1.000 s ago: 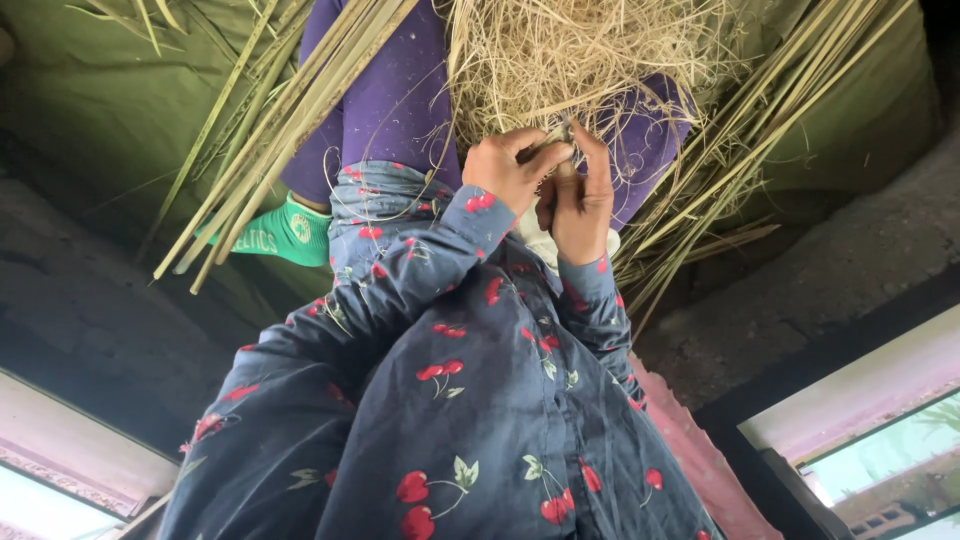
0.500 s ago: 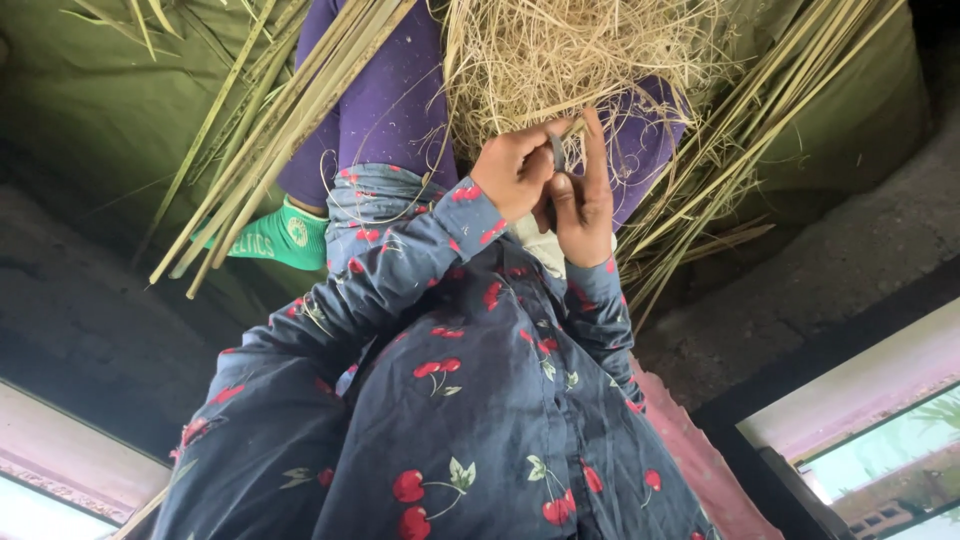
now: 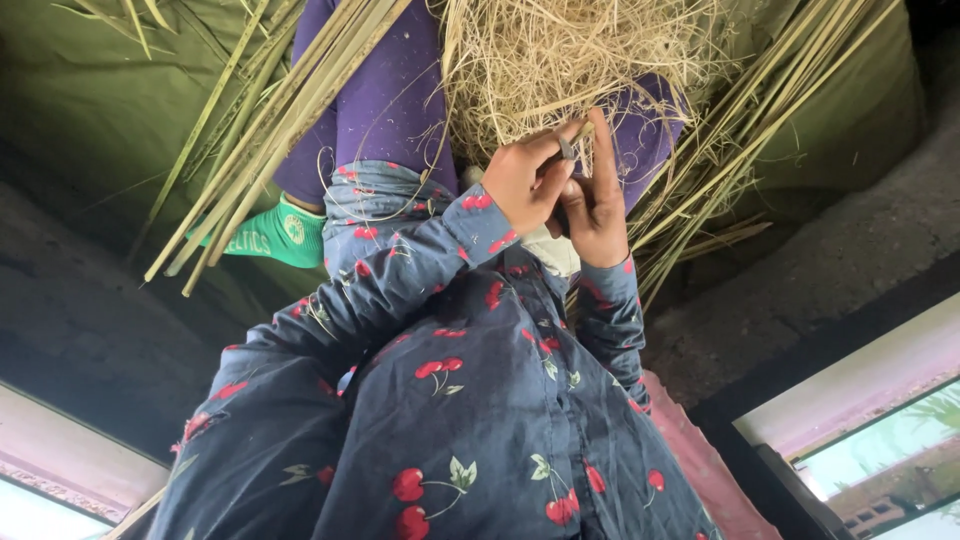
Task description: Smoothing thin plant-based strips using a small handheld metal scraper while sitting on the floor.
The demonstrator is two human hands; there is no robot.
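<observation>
dry straw tangle [image 3: 560, 60] lies on my lap over the purple cloth [image 3: 385, 100]. left hand [image 3: 530, 180] and right hand [image 3: 600, 205] pinch a few strands [image 3: 578, 140]; best kept taut, fingertips close.

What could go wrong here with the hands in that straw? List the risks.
1. The left hand and right hand pinch thin fibres close together; a stiff strand might prick or cut a finger.
2. The loose dry straw pile sits on the purple lap; pulling strands could tangle it or shed more bits.
3. The long reed stalks lean alongside; a sleeve could catch them and knock them aside.
</observation>
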